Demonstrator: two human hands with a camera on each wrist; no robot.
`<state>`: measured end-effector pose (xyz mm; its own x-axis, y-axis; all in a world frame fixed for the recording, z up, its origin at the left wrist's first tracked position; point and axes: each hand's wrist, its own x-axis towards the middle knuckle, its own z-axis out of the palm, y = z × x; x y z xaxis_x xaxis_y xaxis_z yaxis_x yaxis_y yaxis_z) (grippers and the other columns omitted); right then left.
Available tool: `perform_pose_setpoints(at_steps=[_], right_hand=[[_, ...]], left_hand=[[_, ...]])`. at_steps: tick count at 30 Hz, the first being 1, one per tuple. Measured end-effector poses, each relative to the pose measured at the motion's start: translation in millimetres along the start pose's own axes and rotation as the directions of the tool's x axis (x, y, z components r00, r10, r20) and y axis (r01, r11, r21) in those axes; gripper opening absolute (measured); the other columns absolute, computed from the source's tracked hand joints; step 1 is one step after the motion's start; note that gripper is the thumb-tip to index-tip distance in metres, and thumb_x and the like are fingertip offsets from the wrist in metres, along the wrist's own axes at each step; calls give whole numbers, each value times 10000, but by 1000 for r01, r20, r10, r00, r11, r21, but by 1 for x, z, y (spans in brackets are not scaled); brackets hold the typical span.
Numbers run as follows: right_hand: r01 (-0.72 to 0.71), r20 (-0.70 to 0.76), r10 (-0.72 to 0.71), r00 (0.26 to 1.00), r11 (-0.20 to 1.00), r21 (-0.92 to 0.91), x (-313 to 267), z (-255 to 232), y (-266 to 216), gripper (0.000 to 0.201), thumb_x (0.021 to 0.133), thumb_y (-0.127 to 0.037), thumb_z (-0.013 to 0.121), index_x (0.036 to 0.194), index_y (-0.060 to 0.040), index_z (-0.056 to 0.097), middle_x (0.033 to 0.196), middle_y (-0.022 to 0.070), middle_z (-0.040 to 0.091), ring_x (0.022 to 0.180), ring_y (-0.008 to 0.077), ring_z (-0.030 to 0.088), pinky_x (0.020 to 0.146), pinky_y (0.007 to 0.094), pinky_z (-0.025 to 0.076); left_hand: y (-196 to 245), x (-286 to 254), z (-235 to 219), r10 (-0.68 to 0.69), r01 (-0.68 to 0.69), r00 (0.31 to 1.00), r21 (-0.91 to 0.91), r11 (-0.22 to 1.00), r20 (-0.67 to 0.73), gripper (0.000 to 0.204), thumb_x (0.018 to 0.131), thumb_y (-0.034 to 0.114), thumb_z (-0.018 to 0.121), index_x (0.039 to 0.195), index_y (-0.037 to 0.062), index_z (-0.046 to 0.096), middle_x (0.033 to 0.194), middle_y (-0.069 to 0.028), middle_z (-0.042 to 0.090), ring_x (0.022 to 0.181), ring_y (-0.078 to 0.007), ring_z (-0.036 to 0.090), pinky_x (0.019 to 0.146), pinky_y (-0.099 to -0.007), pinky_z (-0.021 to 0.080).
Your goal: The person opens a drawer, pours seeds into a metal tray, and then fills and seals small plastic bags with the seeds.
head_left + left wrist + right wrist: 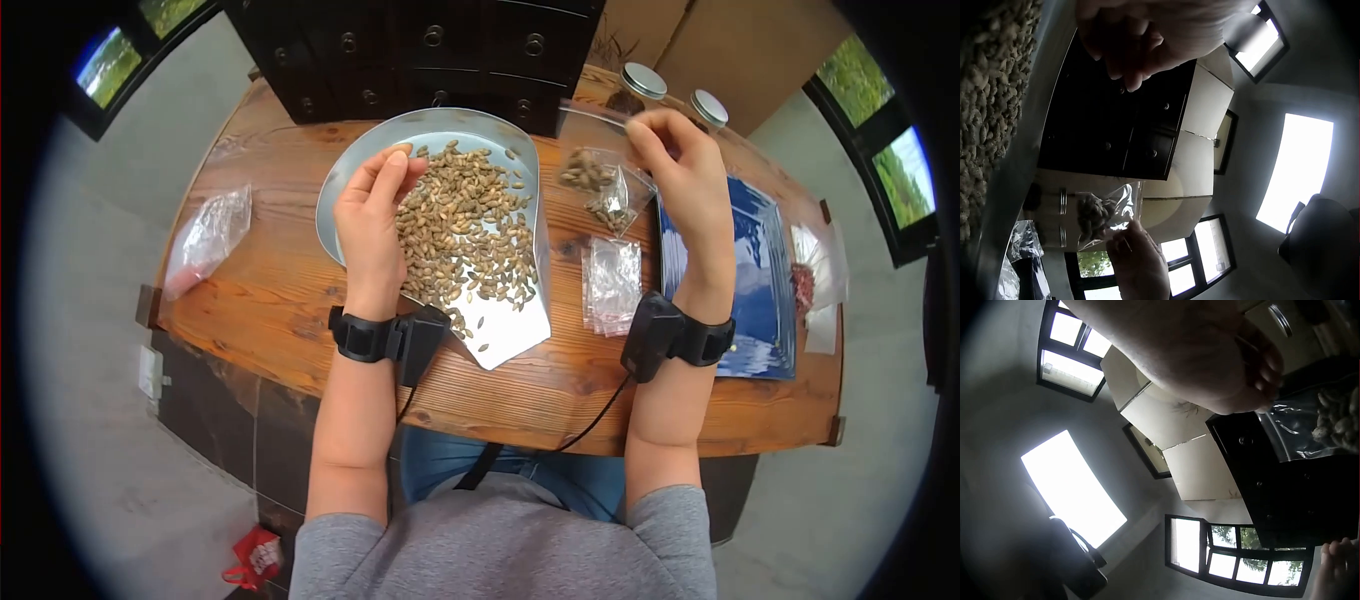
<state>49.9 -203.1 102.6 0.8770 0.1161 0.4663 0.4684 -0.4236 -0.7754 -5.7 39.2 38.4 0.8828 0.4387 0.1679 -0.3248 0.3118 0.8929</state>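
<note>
My right hand (685, 165) pinches the top edge of a clear zip bag (622, 128) between thumb and fingertips, raised over the table's back right. Brown pods lie in the bag's lower corner; the left wrist view shows the same bag (1107, 215) hanging from the right hand (1141, 262). My left hand (370, 225) is over the left side of a metal scoop-shaped tray (515, 340) of loose pods (465, 215), its fingers curled and the thumb tip against the fingertips. Nothing shows between them. In the right wrist view the left fingertips (1338, 553) are at the lower right.
A filled clear packet (615, 205) and flat empty bags (612, 285) lie right of the tray, beside a blue tray (745, 285). Lidded jars (643, 82) and a dark drawer cabinet (400, 50) stand behind. Another plastic bag (215, 235) is at left, a red-filled one (803, 285) at right.
</note>
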Motion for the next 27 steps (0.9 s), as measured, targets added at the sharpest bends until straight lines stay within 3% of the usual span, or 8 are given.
perform_pose_setpoints(at_steps=[6, 10, 11, 13, 17, 23, 25, 27], right_hand=[[-275, 150, 289, 946, 955, -108, 6, 7, 26, 171, 844, -155, 558, 840, 15, 566, 710, 17, 563, 665, 83, 541, 617, 209, 451], [-388, 147, 405, 902, 912, -130, 7, 3, 37, 164, 826, -137, 563, 857, 24, 572, 732, 40, 590, 699, 103, 565, 630, 226, 458], [-390, 146, 406, 902, 912, -131, 6, 1, 44, 164, 826, -137, 563, 857, 24, 572, 732, 40, 590, 699, 103, 565, 630, 226, 458], [-208, -43, 216, 976, 841, -499, 4, -2, 56, 175, 773, -123, 575, 878, 16, 598, 739, 105, 625, 698, 183, 609, 673, 295, 473], [-243, -22, 262, 965, 859, -450, 5, -8, 45, 172, 758, -121, 589, 881, -3, 609, 784, 108, 629, 745, 207, 604, 703, 307, 464], [-212, 183, 292, 939, 908, -361, -4, -8, 23, 194, 736, -124, 616, 869, 17, 609, 777, 123, 627, 720, 204, 598, 677, 301, 461], [-165, 262, 309, 914, 875, -455, -15, -9, 16, 180, 733, -105, 644, 846, 23, 588, 718, 46, 584, 669, 116, 530, 627, 247, 437], [-150, 345, 357, 868, 850, -505, -24, -13, 13, 212, 704, -127, 657, 838, 27, 598, 725, 96, 600, 675, 179, 563, 634, 280, 450]], left_hand=[[-2, -6, 7, 32, -34, 997, 27, 999, 65, 187, 854, 120, 547, 969, -22, 589, 825, -63, 621, 789, -100, 567, 767, -228, 441], [-3, -5, 7, 20, -21, 996, 14, 1000, 85, 185, 855, 114, 545, 972, -22, 588, 833, -62, 620, 792, -99, 569, 765, -225, 442], [-3, -5, 7, 14, -16, 996, 12, 1000, 92, 185, 854, 113, 545, 973, -23, 588, 836, -62, 619, 795, -100, 570, 765, -225, 442], [-3, -6, 8, 16, -17, 995, 10, 1000, 103, 185, 853, 111, 548, 973, -25, 587, 839, -63, 618, 798, -101, 571, 766, -225, 442], [-2, -7, 9, 10, -13, 994, 27, 1000, 111, 184, 849, 104, 551, 974, -27, 586, 848, -65, 617, 804, -105, 574, 769, -223, 443], [-3, -6, 9, 16, -19, 994, 20, 1000, 111, 184, 849, 106, 551, 972, -27, 587, 854, -67, 618, 798, -103, 575, 765, -221, 446], [-3, -5, 9, 17, -19, 994, 15, 1000, 109, 183, 849, 105, 551, 970, -26, 588, 854, -67, 619, 798, -102, 576, 763, -220, 448], [-3, -5, 7, 9, -10, 995, 11, 1000, 101, 182, 849, 105, 550, 969, -26, 589, 854, -67, 619, 797, -101, 576, 761, -220, 449]])
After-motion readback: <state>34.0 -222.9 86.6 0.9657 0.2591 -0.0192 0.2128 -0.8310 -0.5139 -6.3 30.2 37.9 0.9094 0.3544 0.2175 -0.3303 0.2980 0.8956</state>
